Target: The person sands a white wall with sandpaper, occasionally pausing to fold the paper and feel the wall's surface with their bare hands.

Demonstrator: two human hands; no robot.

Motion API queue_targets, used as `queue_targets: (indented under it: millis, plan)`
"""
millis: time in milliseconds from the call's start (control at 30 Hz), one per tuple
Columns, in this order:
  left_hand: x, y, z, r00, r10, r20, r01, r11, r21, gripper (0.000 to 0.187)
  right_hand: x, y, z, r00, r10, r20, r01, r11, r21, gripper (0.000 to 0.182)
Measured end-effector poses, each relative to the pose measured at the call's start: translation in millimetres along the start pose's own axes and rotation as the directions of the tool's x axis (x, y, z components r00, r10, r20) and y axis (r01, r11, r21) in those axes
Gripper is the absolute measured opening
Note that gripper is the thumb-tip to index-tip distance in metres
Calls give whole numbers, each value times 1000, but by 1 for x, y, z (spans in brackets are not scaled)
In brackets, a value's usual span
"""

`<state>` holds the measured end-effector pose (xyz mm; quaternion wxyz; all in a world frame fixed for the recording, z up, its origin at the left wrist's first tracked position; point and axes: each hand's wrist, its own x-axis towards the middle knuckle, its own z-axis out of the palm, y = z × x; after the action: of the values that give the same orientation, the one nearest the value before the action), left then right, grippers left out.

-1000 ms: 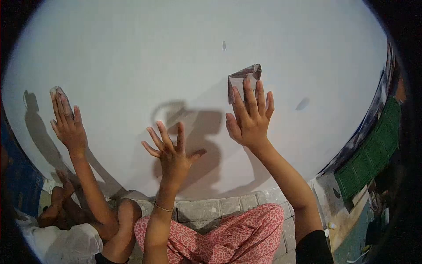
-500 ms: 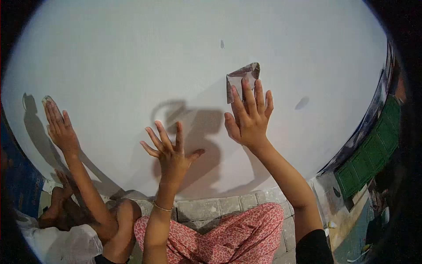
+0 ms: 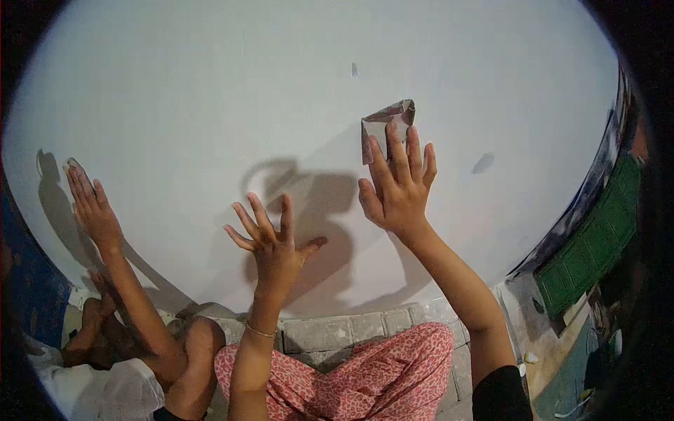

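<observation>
My right hand lies with fingers spread on a folded, brownish-grey piece of paper, pressing it flat to a large white surface. The paper's folded upper edge sticks out above my fingertips. Left of it, my left hand has its fingers spread wide against the same surface and holds nothing. A thin bracelet circles my left wrist. Shadows fall on the surface between and behind my hands.
At the left another person sits, one hand on the white surface with something small and pale at its fingertips. Grey paving blocks run along the surface's lower edge. A green ribbed panel stands at the right.
The other person's hand has shifted slightly down and to the left on the surface. Both my hands and the paper have stayed in place.
</observation>
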<state>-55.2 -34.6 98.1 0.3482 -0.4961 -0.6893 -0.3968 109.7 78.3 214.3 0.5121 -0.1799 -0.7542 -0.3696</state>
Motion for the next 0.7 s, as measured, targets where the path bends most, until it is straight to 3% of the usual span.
queue_targets:
  millis: [300, 700]
  plan:
    - [1, 0, 1, 999, 23, -35, -21, 999, 39, 124, 0, 0, 0, 1000, -1, -2, 1, 1000, 7, 48]
    - [1, 2, -6, 999, -7, 34, 7, 1000, -20, 125, -2, -1, -1, 1000, 0, 2, 0, 1000, 8, 47]
